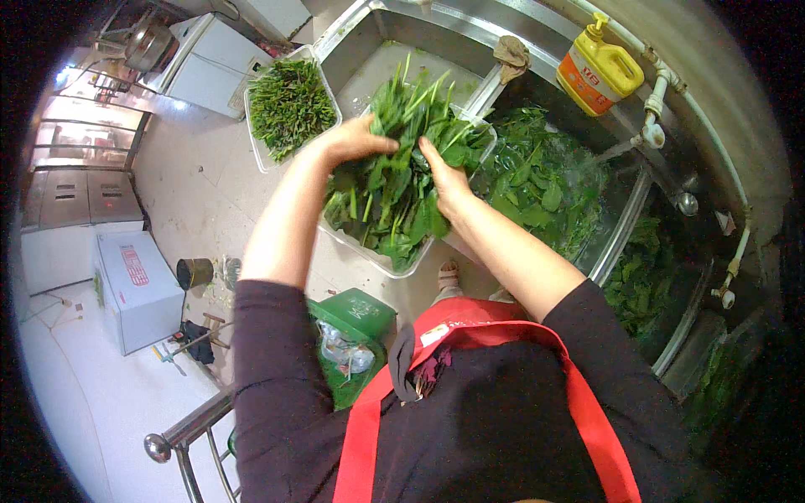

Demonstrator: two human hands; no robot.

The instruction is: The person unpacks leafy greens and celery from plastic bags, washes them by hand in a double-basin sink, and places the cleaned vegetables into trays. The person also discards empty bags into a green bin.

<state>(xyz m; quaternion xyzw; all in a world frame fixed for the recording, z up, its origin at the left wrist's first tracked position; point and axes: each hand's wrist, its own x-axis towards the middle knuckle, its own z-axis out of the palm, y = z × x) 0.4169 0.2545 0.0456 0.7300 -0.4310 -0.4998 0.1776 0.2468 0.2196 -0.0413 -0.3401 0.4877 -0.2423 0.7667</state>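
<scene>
Between my left hand [363, 139] and my right hand [448, 182] is a thick bunch of leafy greens [409, 126], its pale stems pointing up and away. Both hands press on the bunch from the sides, thumbs toward each other; the far fingers are partly hidden by leaves. Beneath them, a white plastic basket [402, 275] holds more of the same greens [396, 232]. To the right, a steel sink basin holds loose greens [534, 182] in water. On the left, a second plastic basket [259, 151] is packed with cut green stems [292, 104].
A yellow pump jug [600, 69] stands at the sink's back ledge, near a wall tap [651, 135]. A brown cloth [512, 58] hangs on the divider. Below the basket stands a green bin [355, 314] with refuse. A steel railing [195, 421] rises at lower left, near a white box [138, 292].
</scene>
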